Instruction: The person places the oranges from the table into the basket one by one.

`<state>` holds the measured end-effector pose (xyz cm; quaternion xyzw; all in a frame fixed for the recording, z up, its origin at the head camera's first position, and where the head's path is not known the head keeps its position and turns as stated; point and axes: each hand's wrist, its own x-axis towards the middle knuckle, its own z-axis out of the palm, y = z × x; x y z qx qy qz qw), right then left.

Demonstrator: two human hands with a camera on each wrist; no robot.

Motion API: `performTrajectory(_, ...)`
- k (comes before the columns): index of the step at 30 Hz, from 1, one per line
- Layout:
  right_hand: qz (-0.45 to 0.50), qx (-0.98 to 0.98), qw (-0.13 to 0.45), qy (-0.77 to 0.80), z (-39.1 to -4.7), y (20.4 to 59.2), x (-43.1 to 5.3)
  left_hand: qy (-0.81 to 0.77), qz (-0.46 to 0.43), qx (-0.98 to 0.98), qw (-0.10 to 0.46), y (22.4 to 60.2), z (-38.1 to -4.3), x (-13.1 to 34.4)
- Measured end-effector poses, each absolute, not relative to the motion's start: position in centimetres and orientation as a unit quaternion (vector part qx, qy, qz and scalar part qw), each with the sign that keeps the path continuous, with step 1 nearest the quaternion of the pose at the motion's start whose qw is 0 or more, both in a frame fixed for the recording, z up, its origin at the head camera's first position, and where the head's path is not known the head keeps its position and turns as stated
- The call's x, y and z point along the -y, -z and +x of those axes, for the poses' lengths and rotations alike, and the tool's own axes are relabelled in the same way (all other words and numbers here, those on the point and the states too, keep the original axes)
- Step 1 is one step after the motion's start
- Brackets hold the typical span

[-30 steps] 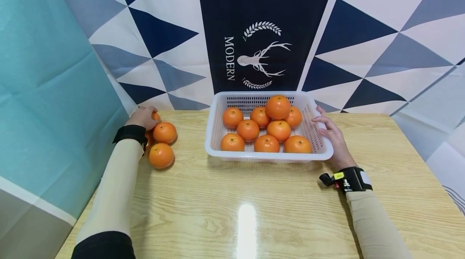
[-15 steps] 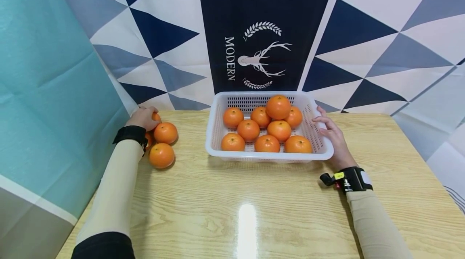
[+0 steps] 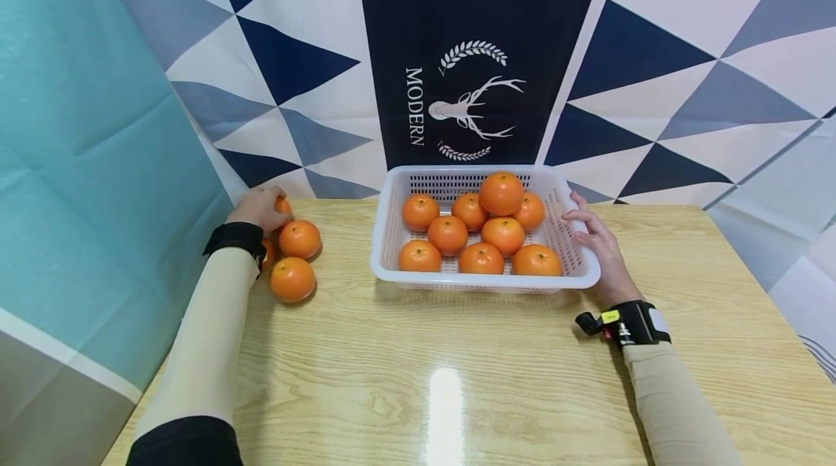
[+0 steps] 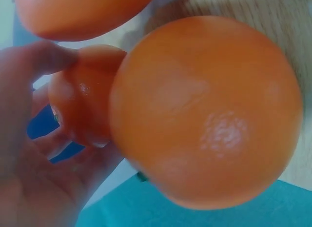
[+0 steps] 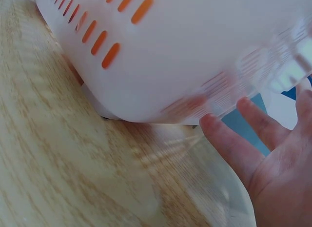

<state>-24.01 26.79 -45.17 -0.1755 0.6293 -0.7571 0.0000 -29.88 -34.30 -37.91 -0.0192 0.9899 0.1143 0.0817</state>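
Observation:
At the far left of the table, my left hand grips a small orange, its thumb on one side and fingers round the other. Close by lie an orange, a nearer orange and another orange mostly hidden by the wrist. A large orange fills much of the left wrist view. On the right, my right hand holds the end of a white plastic basket. Some fingers bend over its rim, while two fingertips touch its outer wall in the right wrist view.
Several oranges lie inside the basket, with one orange stacked on others at the back. A patterned cloth hangs behind the wooden table. A teal sheet borders its left edge, right beside my left arm.
The orange in my left hand shows slightly more beyond the fingers. My right hand and the basket stay in place, and the head view has shifted very slightly.

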Motion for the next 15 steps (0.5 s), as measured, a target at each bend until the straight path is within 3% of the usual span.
performTrajectory(15,-0.167,-0.637,0.008,0.752,-23.8,44.8,-26.8,-0.105,-0.005,-0.993,0.058,34.3,-30.2,33.6)
